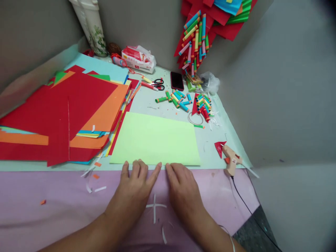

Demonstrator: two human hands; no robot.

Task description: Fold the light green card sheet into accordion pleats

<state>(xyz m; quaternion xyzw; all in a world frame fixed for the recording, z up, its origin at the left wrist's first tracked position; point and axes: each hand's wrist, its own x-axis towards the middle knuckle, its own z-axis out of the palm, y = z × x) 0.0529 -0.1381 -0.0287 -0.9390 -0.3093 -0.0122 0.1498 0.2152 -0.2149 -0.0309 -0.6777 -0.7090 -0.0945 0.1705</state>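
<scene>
A sheet of light green paper lies flat on the table in front of me. My left hand rests its fingertips along the sheet's near edge, fingers spread and thumb pointing inward. Beside it, my right hand lies palm down, its fingertips touching the same edge further right. Neither hand shows anything gripped, though the undersides of the fingers are hidden. White paper strips form a cross on the purple surface between my wrists.
Stacked coloured paper fills the left. Behind the sheet are small paper rolls, scissors, a phone and a tissue pack. A glue gun lies right, its cord trailing down. A red paper decoration stands against the wall.
</scene>
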